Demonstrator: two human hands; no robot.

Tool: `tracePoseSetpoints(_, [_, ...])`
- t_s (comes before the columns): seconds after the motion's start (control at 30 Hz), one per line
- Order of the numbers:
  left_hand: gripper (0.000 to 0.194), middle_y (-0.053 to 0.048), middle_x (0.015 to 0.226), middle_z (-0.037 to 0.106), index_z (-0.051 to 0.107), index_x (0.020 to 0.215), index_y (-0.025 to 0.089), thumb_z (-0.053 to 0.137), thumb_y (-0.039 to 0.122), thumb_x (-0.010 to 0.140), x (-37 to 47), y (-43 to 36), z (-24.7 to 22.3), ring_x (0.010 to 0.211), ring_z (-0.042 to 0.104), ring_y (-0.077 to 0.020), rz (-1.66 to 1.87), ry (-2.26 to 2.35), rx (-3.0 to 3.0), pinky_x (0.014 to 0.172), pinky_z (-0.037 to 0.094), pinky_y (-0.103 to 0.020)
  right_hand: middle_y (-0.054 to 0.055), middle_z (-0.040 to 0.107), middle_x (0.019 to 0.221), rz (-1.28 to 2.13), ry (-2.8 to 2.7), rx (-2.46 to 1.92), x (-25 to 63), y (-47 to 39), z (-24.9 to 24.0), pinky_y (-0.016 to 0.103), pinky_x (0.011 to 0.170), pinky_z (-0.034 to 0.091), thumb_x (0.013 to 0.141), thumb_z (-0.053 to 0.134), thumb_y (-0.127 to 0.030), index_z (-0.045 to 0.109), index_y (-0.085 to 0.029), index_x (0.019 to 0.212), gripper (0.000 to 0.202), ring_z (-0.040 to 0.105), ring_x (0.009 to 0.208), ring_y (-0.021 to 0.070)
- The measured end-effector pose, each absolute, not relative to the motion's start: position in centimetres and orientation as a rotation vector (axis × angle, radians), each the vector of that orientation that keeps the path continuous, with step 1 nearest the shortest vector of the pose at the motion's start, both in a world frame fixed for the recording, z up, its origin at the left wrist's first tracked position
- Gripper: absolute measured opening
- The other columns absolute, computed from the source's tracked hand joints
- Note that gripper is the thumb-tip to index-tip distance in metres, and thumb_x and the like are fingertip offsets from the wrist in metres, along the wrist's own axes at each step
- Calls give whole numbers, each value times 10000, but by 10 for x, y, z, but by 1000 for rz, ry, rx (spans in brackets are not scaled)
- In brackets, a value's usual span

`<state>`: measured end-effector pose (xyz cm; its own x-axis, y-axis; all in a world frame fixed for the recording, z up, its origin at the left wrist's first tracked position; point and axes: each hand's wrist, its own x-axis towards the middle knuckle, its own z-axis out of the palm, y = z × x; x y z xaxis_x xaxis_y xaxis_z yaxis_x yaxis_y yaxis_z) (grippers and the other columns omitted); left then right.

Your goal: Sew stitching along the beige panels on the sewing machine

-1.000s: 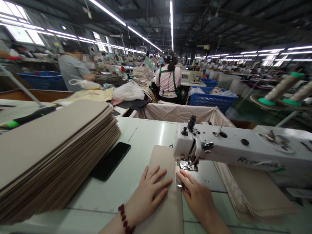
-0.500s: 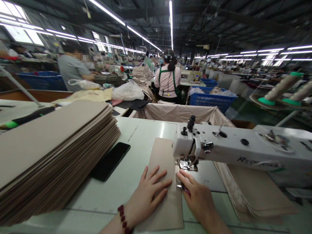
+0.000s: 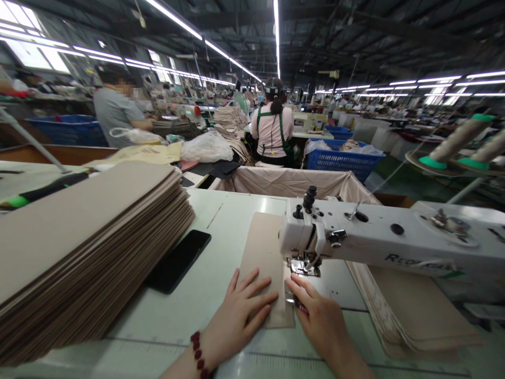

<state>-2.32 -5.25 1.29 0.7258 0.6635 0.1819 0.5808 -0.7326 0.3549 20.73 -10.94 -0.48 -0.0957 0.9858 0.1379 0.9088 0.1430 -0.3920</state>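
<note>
A beige fabric panel [image 3: 262,247] lies on the pale green sewing table, its right edge under the presser foot [image 3: 303,267] of a white sewing machine [image 3: 355,231]. My left hand [image 3: 248,305] rests flat on the panel with fingers spread; a dark red bead bracelet circles its wrist. Beside the panel's right edge, just in front of the presser foot, is my right hand [image 3: 315,310]. Its fingers are curled round small thread snips [image 3: 291,300], whose metal tip shows while the rest is mostly hidden in the palm. The index fingertip is close to the foot.
A tall stack of beige panels [image 3: 94,226] fills the left side, with a black phone [image 3: 179,261] beside it. More panels [image 3: 422,310] lie right of the machine, under its arm. Thread cones [image 3: 460,142] stand at right. Beyond the table are a cloth-lined bin [image 3: 292,181] and co-workers.
The beige panel has slid away from me under the presser foot, so its near edge now lies just past my left fingers. Both hands have stayed almost in place.
</note>
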Motion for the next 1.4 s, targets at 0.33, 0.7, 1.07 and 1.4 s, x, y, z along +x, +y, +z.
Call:
tracePoseSetpoints(0.33, [422,-18,1389,534,471,1389,325,476,248,975,-19,-55,19,1336,419,-247,413,842,2701,1161,140,-574,-71,442,1458,261,-2081,-1839,207,-109,-5,335,935,506,810,426,-38,411,-380,1387,671,567,1170,167])
tracePoseSetpoints(0.7, [463,-16,1450,465,415,1429,288,501,300,974,-10,-40,15,1338,422,-223,385,857,2684,1130,353,-437,-76,434,1462,264,-2084,-1821,207,-109,-8,347,967,491,783,403,-20,402,-362,1394,700,535,1210,160])
tracePoseSetpoints(1.07, [432,-41,1456,457,437,1411,246,475,305,985,2,-11,9,1346,408,-212,454,909,2693,1140,322,-415,-82,440,1456,265,-2086,-1834,209,-109,-10,351,927,518,785,406,-20,435,-369,1365,677,579,1153,174])
tracePoseSetpoints(1.4, [473,-36,1475,429,418,1422,246,506,303,961,3,-6,7,1366,373,-208,473,902,2679,1156,284,-428,-77,430,1463,285,-2085,-1821,210,-108,-12,370,932,518,802,432,-39,427,-373,1369,658,579,1155,186])
